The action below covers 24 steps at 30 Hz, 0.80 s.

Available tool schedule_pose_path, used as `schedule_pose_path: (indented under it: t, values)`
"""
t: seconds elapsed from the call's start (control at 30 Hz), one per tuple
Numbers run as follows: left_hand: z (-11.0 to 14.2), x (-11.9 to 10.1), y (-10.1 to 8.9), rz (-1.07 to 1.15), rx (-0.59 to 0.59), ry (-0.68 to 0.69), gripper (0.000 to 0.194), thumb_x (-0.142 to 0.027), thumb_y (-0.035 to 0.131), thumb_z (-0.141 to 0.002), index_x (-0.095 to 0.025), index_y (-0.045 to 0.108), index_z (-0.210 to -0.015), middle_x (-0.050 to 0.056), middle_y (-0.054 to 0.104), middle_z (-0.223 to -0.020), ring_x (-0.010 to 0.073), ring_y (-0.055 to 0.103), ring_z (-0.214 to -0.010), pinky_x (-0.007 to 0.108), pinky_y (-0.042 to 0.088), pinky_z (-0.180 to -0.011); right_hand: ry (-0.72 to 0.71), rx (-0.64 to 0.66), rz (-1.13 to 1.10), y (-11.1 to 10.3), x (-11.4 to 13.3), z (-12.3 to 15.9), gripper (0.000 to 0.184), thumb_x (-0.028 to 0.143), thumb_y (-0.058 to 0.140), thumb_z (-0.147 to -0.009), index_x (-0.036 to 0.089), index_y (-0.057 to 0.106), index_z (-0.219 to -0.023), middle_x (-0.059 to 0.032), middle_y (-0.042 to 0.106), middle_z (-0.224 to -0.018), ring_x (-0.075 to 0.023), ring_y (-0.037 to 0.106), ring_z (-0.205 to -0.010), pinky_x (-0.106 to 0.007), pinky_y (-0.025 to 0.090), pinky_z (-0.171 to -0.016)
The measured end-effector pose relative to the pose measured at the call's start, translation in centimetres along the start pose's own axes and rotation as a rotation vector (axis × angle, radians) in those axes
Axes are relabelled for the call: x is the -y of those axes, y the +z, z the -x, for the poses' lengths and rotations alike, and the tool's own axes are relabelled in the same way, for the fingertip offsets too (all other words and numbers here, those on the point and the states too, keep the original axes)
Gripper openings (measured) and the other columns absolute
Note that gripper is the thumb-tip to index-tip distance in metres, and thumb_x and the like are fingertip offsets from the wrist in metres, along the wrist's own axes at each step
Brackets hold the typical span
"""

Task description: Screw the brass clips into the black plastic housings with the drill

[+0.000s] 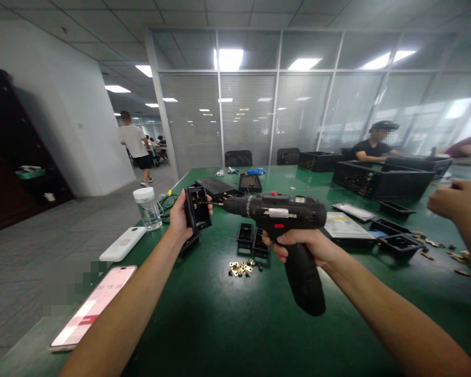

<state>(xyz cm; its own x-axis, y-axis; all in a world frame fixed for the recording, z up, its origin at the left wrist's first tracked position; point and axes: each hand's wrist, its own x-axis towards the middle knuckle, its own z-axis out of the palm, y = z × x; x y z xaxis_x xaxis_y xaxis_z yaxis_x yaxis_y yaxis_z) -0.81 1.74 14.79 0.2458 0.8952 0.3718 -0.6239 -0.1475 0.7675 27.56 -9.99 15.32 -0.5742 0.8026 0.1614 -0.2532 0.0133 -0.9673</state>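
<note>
My right hand is wrapped round the grip of a black cordless drill, which lies level and points left. Its thin bit reaches into the open side of a small black plastic housing. That housing stands tilted upright in my left hand, fingers and thumb around its edges. Brass-coloured parts show inside it; whether the bit touches a screw I cannot tell. Below the drill, two similar black housings sit on the table. A small pile of brass plates and dark screws lies in front of them.
The green table holds a water bottle, a white power bank and a phone on the left. Large black boxes stand at the right. A co-worker's hand reaches in there, near loose brass pieces.
</note>
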Motion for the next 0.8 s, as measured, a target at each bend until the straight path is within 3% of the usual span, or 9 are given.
schedule_pose_path:
  t: [0.8]
  values:
    - [0.15, -0.07, 0.20, 0.004, -0.001, -0.004, 0.049, -0.056, 0.052, -0.089, -0.010, 0.067, -0.095, 0.011, 0.072, -0.086, 0.0218, 0.071, -0.070, 0.031, 0.059, -0.060, -0.006, -0.005, -0.011, -0.08, -0.17, 0.08, 0.029, 0.024, 0.069, -0.074, 0.010, 0.064, -0.098, -0.0046, 0.060, -0.075, -0.0084, 0.051, -0.057, -0.021, 0.046, -0.054]
